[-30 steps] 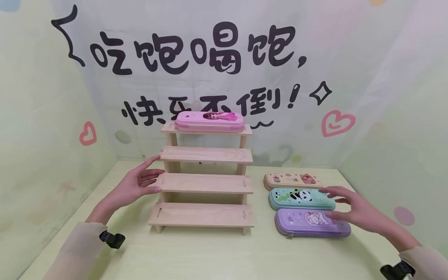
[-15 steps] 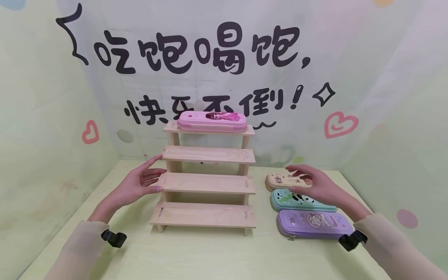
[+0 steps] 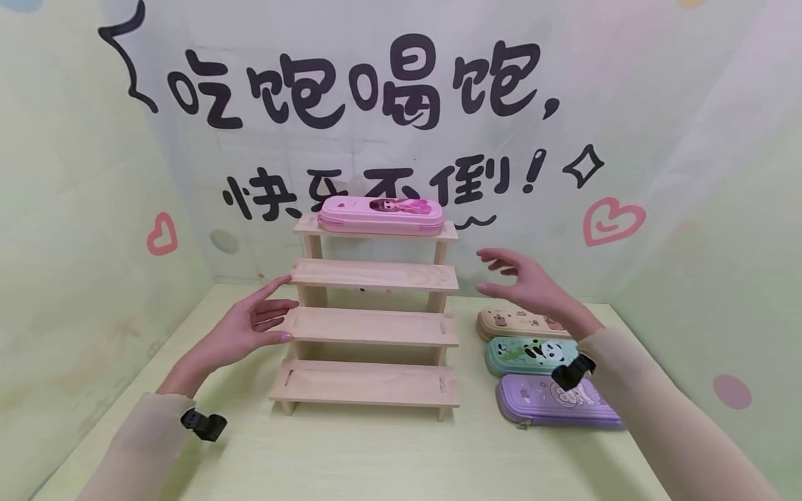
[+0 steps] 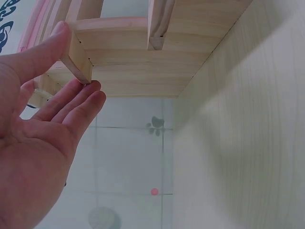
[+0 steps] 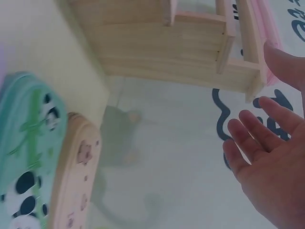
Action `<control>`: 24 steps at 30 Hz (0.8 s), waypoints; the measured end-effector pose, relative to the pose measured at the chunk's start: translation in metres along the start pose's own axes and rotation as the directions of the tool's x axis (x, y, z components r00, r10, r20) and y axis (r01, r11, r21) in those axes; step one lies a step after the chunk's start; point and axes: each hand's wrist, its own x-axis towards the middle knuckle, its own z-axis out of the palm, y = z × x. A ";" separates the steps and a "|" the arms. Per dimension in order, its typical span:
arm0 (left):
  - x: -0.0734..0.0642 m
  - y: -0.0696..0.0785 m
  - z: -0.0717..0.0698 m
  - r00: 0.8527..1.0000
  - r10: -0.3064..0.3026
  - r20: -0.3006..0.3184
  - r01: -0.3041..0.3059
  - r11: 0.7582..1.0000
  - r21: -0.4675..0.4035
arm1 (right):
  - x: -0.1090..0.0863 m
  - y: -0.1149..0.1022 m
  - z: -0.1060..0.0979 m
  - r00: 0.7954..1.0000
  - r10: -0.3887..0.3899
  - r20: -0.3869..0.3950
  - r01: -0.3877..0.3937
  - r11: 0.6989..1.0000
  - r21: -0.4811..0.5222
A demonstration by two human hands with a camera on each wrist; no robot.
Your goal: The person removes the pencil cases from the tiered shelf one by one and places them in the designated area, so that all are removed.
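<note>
A pale wooden four-tier stepped rack [image 3: 376, 327] stands on the table. A pink pencil case [image 3: 381, 216] with a girl's picture lies on its top tier. My left hand [image 3: 241, 327] holds the rack's left side, the index fingertip at the second tier's end. In the left wrist view, thumb and fingers of the left hand [image 4: 52, 109] straddle a board end. My right hand [image 3: 523, 278] is in the air right of the upper tiers, fingers spread and bent slightly. The right wrist view shows the right hand [image 5: 267, 143] with nothing in it, near the pink case's end.
Right of the rack, cream [image 3: 516, 323], mint panda [image 3: 526, 356] and purple [image 3: 532, 400] pencil cases lie in a row on the light wooden table [image 3: 351, 459]. My right forearm passes over part of them. A printed cloth wall [image 3: 626, 104] stands behind and at both sides.
My right hand has risen from over the pencil cases on the right, moving leftward and back toward the rack's top. My left hand has stayed at the rack's left side.
</note>
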 end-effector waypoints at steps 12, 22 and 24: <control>-0.003 -0.004 -0.001 1.000 0.003 -0.005 -0.003 1.000 -0.017 | 0.065 -0.031 -0.004 1.000 -0.007 -0.023 0.008 1.000 0.029; 0.000 -0.003 -0.001 1.000 0.017 -0.002 -0.017 0.999 -0.033 | 0.104 -0.036 -0.003 0.999 0.031 -0.010 -0.030 0.997 0.077; 0.000 -0.002 -0.001 1.000 0.014 0.000 -0.014 0.999 -0.031 | 0.109 -0.037 -0.002 1.000 0.026 -0.007 -0.026 0.996 0.086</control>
